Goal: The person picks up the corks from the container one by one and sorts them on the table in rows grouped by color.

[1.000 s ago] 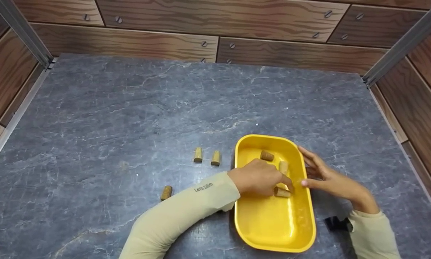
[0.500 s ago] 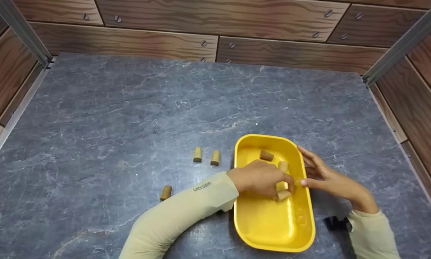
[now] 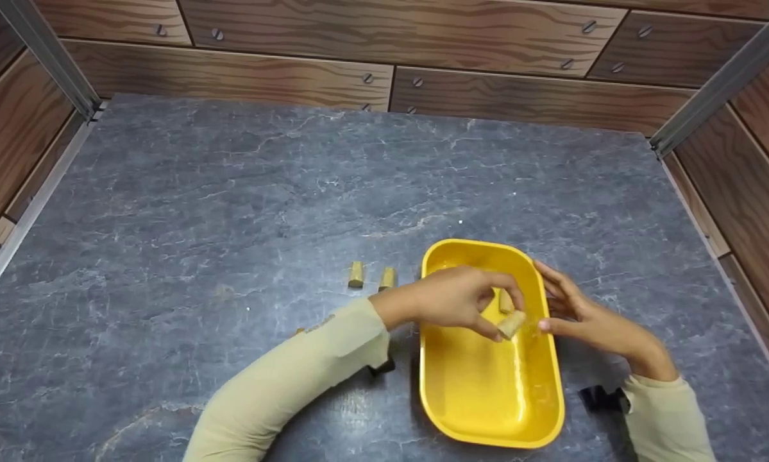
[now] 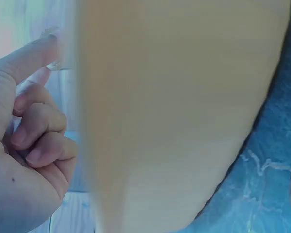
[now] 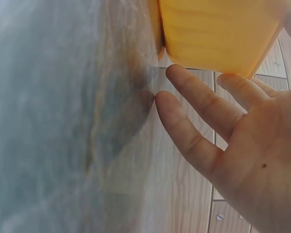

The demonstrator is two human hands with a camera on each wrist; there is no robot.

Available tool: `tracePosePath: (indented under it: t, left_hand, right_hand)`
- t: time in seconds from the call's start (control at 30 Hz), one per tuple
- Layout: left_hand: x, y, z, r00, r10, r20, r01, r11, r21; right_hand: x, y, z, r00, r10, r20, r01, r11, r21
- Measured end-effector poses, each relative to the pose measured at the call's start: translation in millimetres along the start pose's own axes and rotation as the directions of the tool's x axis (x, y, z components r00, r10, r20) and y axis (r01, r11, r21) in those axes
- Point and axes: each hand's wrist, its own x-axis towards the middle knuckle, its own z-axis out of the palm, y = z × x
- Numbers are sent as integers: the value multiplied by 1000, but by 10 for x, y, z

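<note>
- Over the yellow tub (image 3: 467, 391), the left hand (image 3: 451, 298) is pinching a cork (image 3: 512, 325) at 4 o'clock, its long axis running from 7 to 1.
- The right hand (image 3: 586, 322), farther from it, is touching the tub's 3 o'clock side, fingers extending outside.
- A second cork (image 3: 505, 301) is lying inside, just beyond at 12.
- At 10, a third cork (image 3: 387, 278) and fourth cork (image 3: 356, 274) are resting on the bench (image 3: 230, 224).

Head view looks forward and down from above; close wrist views face left hand (image 4: 26, 172) and right hand (image 5: 247, 138), the latter sharing the yellow rounded-rectangular tub (image 5: 223, 36), upper right.
</note>
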Motion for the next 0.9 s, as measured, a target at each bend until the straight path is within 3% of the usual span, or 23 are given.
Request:
tracePosePath:
  t: [0.07,0.17,0.27,0.47,0.6,0.9]
  left_hand:
    - [-85,-13,-54,999,7,-44,-12,994,-110]
    - [-233,-48,-149,994,17,-111,-48,960,-276]
    - [-394,-91,-267,985,9,-170,-71,931,-358]
    - [-700,-194,-493,970,-58,-234,-47,905,-422]
    - [-880,-284,-600,959,-103,-265,-19,907,-420]
    - [-1225,-580,-706,918,-256,-304,118,906,-408]
  right_hand:
    - [4,1,-3,1000,-7,7,7,1000,8]
    - [10,5,-10,999,-28,21,28,999,22]
    - [10,11,-15,998,-48,30,47,998,32]
    - [1,14,-18,998,-58,27,57,998,33]
    - [4,11,-15,998,-53,19,53,998,22]
    - [6,15,-10,999,-49,15,48,998,37]
